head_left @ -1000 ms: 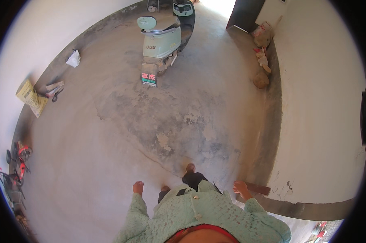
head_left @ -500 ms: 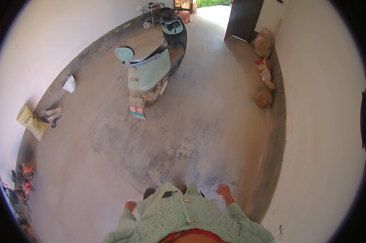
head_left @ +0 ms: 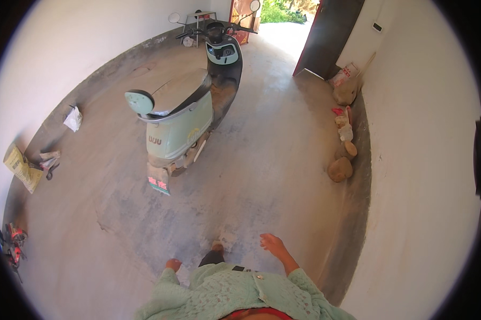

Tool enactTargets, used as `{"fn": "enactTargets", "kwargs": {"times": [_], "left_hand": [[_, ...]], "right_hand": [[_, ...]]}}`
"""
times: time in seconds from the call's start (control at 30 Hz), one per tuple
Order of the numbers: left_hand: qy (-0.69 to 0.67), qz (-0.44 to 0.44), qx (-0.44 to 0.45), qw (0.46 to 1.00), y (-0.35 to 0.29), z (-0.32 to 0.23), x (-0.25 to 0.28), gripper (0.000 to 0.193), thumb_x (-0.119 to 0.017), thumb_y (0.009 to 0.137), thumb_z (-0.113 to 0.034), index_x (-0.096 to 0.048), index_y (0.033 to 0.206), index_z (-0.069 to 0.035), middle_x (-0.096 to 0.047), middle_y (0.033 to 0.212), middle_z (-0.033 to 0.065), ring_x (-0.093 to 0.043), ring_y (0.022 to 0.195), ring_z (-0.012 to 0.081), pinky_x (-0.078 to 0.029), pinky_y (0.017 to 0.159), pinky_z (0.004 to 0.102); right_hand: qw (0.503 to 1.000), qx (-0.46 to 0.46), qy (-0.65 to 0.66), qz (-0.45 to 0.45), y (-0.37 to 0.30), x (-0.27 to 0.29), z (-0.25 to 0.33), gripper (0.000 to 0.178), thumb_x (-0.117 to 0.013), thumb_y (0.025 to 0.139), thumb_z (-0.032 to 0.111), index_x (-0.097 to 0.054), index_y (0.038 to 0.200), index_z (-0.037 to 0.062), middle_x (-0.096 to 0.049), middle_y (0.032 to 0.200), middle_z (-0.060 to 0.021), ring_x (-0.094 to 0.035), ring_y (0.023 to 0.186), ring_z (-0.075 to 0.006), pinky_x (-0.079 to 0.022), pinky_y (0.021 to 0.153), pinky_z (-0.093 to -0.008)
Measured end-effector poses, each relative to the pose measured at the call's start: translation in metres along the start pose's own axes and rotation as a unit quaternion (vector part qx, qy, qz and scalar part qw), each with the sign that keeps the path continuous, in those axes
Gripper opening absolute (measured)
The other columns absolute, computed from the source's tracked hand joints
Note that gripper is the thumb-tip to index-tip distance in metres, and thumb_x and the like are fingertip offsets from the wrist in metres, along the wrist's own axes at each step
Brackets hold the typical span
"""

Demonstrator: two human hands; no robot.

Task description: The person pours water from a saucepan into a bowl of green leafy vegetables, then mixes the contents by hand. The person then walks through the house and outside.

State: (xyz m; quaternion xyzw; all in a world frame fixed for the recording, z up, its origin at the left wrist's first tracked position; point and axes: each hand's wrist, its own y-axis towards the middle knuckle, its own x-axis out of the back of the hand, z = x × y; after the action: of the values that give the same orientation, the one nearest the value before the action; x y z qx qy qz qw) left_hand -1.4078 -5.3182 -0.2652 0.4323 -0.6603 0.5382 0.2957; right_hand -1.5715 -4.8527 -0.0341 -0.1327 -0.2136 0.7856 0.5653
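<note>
My right hand (head_left: 272,242) is held out in front of my body over the concrete floor, its fingers loosely apart with nothing in them. Low at my left side is my left hand (head_left: 173,264); its fingers are too small and hidden to make out. Both arms are in pale green knitted sleeves. One foot (head_left: 217,246) shows ahead of me below a dark trouser leg. A pale green electric scooter (head_left: 179,130) stands ahead to the left, its rear toward me, apart from both hands.
An open dark door (head_left: 328,40) is at the far end. Along the right wall lie a sack (head_left: 347,88) and round brown lumps (head_left: 340,169). By the left wall are a white bag (head_left: 73,119), a yellow sack (head_left: 24,169) and a red-black object (head_left: 16,242). A small table (head_left: 197,24) stands behind the scooter.
The scooter and doorway appear larger and nearer as I move forward. My right hand has swung forward and inward, and one foot has come out in front.
</note>
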Motion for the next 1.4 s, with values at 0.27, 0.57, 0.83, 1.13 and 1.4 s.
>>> {"fn": "enactTargets", "kwargs": {"times": [0.27, 0.57, 0.83, 1.13, 1.4], "left_hand": [[-0.206, -0.013, -0.008, 0.978, 0.251, -0.168, 0.155, 0.030, -0.050, 0.073, -0.030, -0.063, 0.089, -0.008, -0.061, 0.092, 0.0151, -0.056, 0.090, 0.0313, -0.043, 0.080, 0.0396], [-0.091, -0.043, -0.065, 0.993, 0.380, -0.221, 0.228, 0.027, -0.050, 0.073, -0.025, -0.063, 0.088, -0.008, -0.061, 0.090, 0.0140, -0.056, 0.086, 0.0319, -0.044, 0.077, 0.0408], [-0.095, 0.125, 0.075, 0.985, 0.411, -0.246, 0.229, 0.024, -0.042, 0.076, -0.023, -0.063, 0.079, -0.010, -0.062, 0.087, 0.0108, -0.058, 0.084, 0.0289, -0.046, 0.072, 0.0426], [-0.106, 0.132, 0.029, 0.985, 0.615, -0.278, 0.281, 0.030, -0.042, 0.077, -0.028, -0.063, 0.084, -0.009, -0.060, 0.093, 0.0127, -0.056, 0.088, 0.0293, -0.043, 0.076, 0.0419], [-0.262, 0.002, 0.022, 0.965, 0.822, -0.373, 0.400, 0.029, -0.049, 0.073, -0.027, -0.063, 0.089, -0.007, -0.060, 0.093, 0.0141, -0.054, 0.092, 0.0304, -0.042, 0.081, 0.0394]], "right_hand": [[0.965, -0.172, -0.050, -0.193, -0.059, 0.155, -0.140, 0.015, -0.050, 0.073, 0.020, -0.056, 0.069, 0.0060, -0.057, 0.063, -0.0075, -0.059, 0.056, -0.0191, -0.045, 0.045, -0.0316], [0.942, -0.212, 0.062, -0.252, 0.038, 0.269, -0.079, 0.013, -0.054, 0.075, 0.017, -0.055, 0.071, 0.0046, -0.055, 0.061, -0.0078, -0.055, 0.050, -0.0178, -0.046, 0.042, -0.0304], [0.935, -0.115, 0.124, -0.311, 0.251, 0.419, 0.026, 0.020, -0.052, 0.079, 0.014, -0.054, 0.093, 0.0003, -0.055, 0.068, -0.0062, -0.055, 0.057, -0.0148, -0.046, 0.046, -0.0260], [0.997, -0.064, -0.015, -0.042, 0.467, 0.414, 0.270, 0.034, -0.053, 0.081, 0.018, -0.049, 0.111, 0.0019, -0.056, 0.093, -0.0073, -0.057, 0.082, -0.0170, -0.047, 0.067, -0.0289], [0.969, -0.171, 0.039, -0.172, 0.523, 0.505, 0.264, 0.037, -0.052, 0.081, 0.021, -0.049, 0.111, -0.0003, -0.055, 0.095, -0.0130, -0.057, 0.080, -0.0224, -0.049, 0.067, -0.0332]]}}
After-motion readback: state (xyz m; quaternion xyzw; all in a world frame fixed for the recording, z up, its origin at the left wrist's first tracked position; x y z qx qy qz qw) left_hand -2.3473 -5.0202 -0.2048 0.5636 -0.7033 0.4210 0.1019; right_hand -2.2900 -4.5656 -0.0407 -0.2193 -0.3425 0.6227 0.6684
